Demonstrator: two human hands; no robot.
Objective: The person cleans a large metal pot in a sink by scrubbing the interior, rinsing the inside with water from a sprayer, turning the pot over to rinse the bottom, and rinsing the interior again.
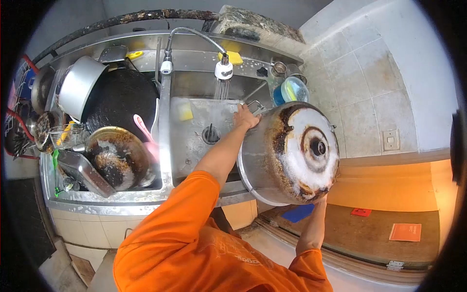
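Observation:
A large metal pot [262, 141] is tipped on its side at the sink's right edge. Its scorched base [311, 160], streaked with white suds, faces right. My left hand [245, 117] is at the pot's upper side, closed near its wire-like handle [256, 104]. From below, my right hand [319, 200] grips the pot near the base, most of its fingers hidden behind the metal. Water runs from the white faucet head [224, 71] into the steel sink [194, 151], left of the pot. A yellow sponge [185, 111] lies in the basin.
Left of the sink sit a silver pot [80, 85], a black wok [119, 100], a scorched pan [116, 158] and a metal tray [85, 173]. Behind the large pot stands a blue-and-clear tub [293, 90]. A yellow sponge [233, 58] rests on the back ledge. Tiled wall [365, 73] bounds the right.

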